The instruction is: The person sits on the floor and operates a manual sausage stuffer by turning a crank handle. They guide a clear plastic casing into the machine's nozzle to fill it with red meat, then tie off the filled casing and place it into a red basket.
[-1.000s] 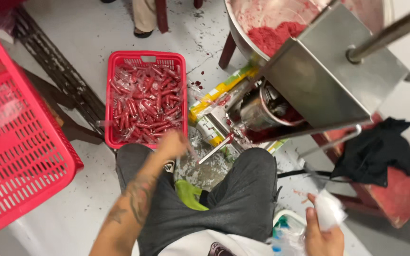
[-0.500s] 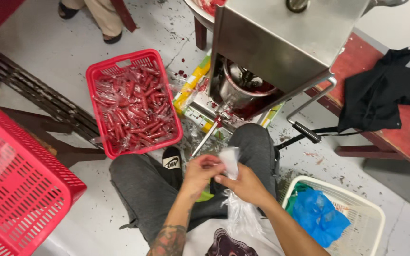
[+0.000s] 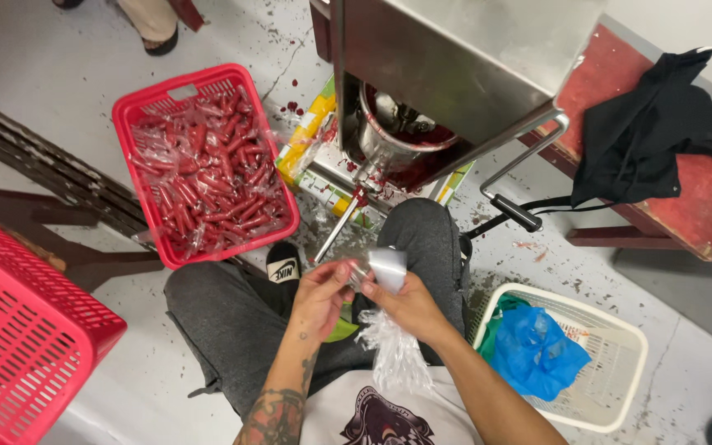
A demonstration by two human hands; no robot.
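I sit on the floor with both hands together above my lap. My left hand [image 3: 320, 293] pinches the top edge of a clear plastic bag [image 3: 391, 342]. My right hand [image 3: 409, 303] grips the same bag, whose crinkled tail hangs down over my shirt. Just beyond my hands a thin metal nozzle [image 3: 337, 227] slants down from a steel filling machine [image 3: 447, 66] with red paste around its round pot [image 3: 393, 136]. To the left a red basket [image 3: 204, 165] holds several red filled sausages in clear wrap.
A big red crate [image 3: 22, 338] stands at the lower left. A white basket [image 3: 611, 363] with blue plastic sits at my right. A black cloth [image 3: 648, 136] lies on a red bench. Another person's foot [image 3: 154, 25] shows at the top. A crank handle [image 3: 514, 213] juts out.
A second ago my left hand reached out toward the nozzle while my right held the plastic low. Both hands have since met on the bag, and the view has shifted down and right.
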